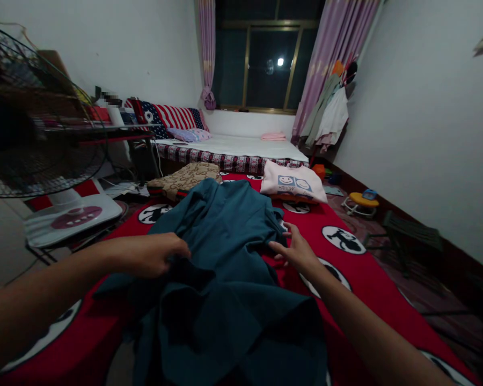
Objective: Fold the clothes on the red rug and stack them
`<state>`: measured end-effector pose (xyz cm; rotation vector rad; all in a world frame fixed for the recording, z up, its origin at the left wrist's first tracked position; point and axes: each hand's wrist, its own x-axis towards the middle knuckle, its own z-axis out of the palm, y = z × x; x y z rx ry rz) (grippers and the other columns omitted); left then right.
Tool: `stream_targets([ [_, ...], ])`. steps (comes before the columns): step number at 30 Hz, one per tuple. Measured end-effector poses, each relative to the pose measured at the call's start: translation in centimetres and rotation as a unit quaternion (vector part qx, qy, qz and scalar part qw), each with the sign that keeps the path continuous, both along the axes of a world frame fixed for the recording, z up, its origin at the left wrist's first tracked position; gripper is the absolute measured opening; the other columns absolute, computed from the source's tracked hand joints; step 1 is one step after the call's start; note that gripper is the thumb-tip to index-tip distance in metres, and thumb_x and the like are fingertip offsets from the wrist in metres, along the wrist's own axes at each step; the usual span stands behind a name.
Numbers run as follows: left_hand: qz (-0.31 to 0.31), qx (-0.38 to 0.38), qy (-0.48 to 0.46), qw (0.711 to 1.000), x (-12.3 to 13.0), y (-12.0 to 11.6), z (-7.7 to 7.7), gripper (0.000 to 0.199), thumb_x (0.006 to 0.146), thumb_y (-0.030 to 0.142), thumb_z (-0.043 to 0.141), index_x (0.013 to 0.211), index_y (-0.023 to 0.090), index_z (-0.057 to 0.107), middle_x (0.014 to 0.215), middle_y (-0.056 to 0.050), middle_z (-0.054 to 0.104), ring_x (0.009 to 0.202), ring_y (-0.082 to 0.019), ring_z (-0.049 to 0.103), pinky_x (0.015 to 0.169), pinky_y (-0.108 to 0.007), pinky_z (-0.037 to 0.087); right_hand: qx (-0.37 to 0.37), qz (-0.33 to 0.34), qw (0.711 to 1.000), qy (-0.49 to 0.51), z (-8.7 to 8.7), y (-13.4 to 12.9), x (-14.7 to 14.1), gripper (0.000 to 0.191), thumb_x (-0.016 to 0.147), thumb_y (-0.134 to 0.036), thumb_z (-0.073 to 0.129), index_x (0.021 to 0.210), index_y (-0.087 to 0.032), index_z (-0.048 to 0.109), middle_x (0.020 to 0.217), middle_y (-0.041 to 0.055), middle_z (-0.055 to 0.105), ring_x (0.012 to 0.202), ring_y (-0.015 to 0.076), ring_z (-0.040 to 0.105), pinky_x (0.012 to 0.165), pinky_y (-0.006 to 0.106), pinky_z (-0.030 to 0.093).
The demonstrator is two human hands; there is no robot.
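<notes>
While I stand here and look on, a person bends both arms over a long blue-green cloth garment [229, 230] that lies, all crumpled, in the middle of a fuzzy-looking red blanket [374, 300] with white circles and black shapes on it. Past the garment, toward the window side, sits a pale pink cloth top [271, 185] with a blue and white picture of two smiley faces. Some big letters run along under the faces, and they look like HAHOW to me, but they are small and I can't be sure. Next to it, on the left, is a flat tan cushion [195, 177] with brown loops all over, and I can't find any word on it. The person's left hand [155, 254] comes in from the side with its knuckles up and its fingers curled in tight, pinching a dark fold of the garment. The left arm is low and nearly straight. The right hand [300, 252] is wide, with its fingers apart and a little bent, right by the garment's other edge. I can't tell if its fingertips touch the cloth. The right arm reaches up from the near corner on a slant, and its wrist is over the blanket.
</notes>
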<state>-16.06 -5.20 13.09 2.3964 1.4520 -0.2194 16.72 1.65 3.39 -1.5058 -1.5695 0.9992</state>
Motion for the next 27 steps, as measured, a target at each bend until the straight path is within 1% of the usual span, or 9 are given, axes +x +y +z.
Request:
stream_targets([
  [3, -0.038, -0.013, -0.102, 0.994, 1.8, 0.9, -1.0, 0.035, 0.082, 0.015, 0.046, 0.108, 0.024, 0.067, 0.11, -0.001, 0.066, 0.104, -0.018, 0.06, 0.093, -0.026, 0.045, -0.053, -0.016, 0.995, 0.081, -1.8, 2.4, -1.9, 0.095, 0.073, -0.035, 0.069, 0.145, -0.025, 0.009, 0.127, 0.0185, 0.056, 0.055, 0.0139, 0.066, 0.045, 0.026, 0.051],
  [6, -0.062, 0.008, -0.155, 0.986, 3.3, 1.9, -3.0, 0.039, 0.087, 0.034, 0.053, 0.125, 0.023, 0.057, 0.124, -0.005, 0.058, 0.112, -0.02, 0.055, 0.099, -0.029, 0.041, -0.037, -0.012, 0.999, 0.013, -2.8, 3.8, -3.4, 0.061, 0.073, -0.03, 0.07, 0.126, -0.017, 0.043, 0.09, 0.0078, 0.069, 0.048, 0.012, 0.061, 0.042, 0.022, 0.047],
  [9, -0.084, 0.013, -0.171, 0.982, 4.1, 2.5, -4.4, 0.048, 0.086, 0.039, 0.058, 0.131, 0.024, 0.053, 0.128, -0.007, 0.054, 0.117, -0.021, 0.053, 0.102, -0.03, 0.04, -0.049, 0.037, 0.997, -0.052, -1.6, 4.9, -3.2, 0.012, 0.074, -0.023, 0.063, 0.081, -0.014, 0.059, 0.048, -0.0029, 0.055, 0.036, 0.0112, 0.05, 0.036, 0.02, 0.039],
  [11, -0.081, 0.025, -0.193, 0.978, 3.9, 2.8, -4.5, 0.046, 0.088, 0.042, 0.054, 0.13, 0.025, 0.053, 0.128, -0.007, 0.055, 0.117, -0.021, 0.054, 0.101, -0.03, 0.04, -0.042, 0.042, 0.997, -0.049, 0.6, 6.1, -1.6, 0.009, 0.075, -0.021, 0.058, 0.069, -0.016, 0.056, 0.041, -0.005, 0.046, 0.033, 0.0106, 0.045, 0.036, 0.02, 0.036],
  [13, -0.057, 0.053, -0.209, 0.975, 3.1, 3.4, -4.5, 0.046, 0.091, 0.046, 0.048, 0.131, 0.024, 0.053, 0.13, -0.007, 0.055, 0.119, -0.021, 0.053, 0.103, -0.03, 0.04, -0.003, 0.011, 0.999, -0.048, 3.0, 7.9, 1.1, 0.01, 0.076, -0.024, 0.053, 0.071, -0.016, 0.056, 0.045, -0.0042, 0.047, 0.038, 0.0111, 0.047, 0.04, 0.021, 0.039],
  [16, 0.019, 0.101, -0.18, 0.978, 0.8, 4.9, -5.4, 0.053, 0.091, 0.053, 0.042, 0.133, 0.023, 0.052, 0.14, -0.009, 0.047, 0.127, -0.025, 0.046, 0.109, -0.036, 0.034, 0.147, -0.168, 0.97, -0.097, 5.0, 10.7, 5.3, 0.022, 0.07, -0.022, 0.051, 0.088, -0.013, 0.061, 0.072, 0.0052, 0.061, 0.068, 0.0208, 0.061, 0.064, 0.033, 0.052],
  [20, 0.113, 0.124, -0.094, 0.981, -2.6, 7.0, -8.2, 0.06, 0.087, 0.054, 0.046, 0.136, 0.019, 0.05, 0.146, -0.014, 0.039, 0.133, -0.032, 0.041, 0.11, -0.045, 0.033, 0.251, -0.269, 0.905, -0.213, 3.4, 11.1, 7.2, 0.062, 0.061, -0.016, 0.056, 0.122, -0.007, 0.051, 0.13, 0.0219, 0.046, 0.122, 0.0332, 0.044, 0.102, 0.045, 0.037],
  [23, 0.105, 0.153, -0.082, 0.979, -3.6, 7.3, -9.5, 0.057, 0.081, 0.044, 0.057, 0.13, 0.017, 0.055, 0.144, -0.015, 0.042, 0.131, -0.033, 0.042, 0.109, -0.046, 0.034, 0.282, -0.144, 0.917, -0.243, 1.3, 7.7, 5.3, 0.049, 0.072, -0.024, 0.057, 0.12, -0.014, 0.056, 0.136, 0.018, 0.042, 0.128, 0.0308, 0.04, 0.107, 0.046, 0.033],
  [27, 0.011, 0.212, -0.16, 0.964, -2.3, 4.8, -8.5, 0.038, 0.086, 0.037, 0.054, 0.12, 0.021, 0.062, 0.141, -0.01, 0.047, 0.131, -0.028, 0.043, 0.11, -0.045, 0.034, 0.223, 0.099, 0.933, -0.266, 0.4, 0.9, 2.4, 0.028, 0.082, -0.043, 0.056, 0.097, -0.022, 0.068, 0.121, 0.0099, 0.055, 0.111, 0.0247, 0.055, 0.098, 0.04, 0.044],
])
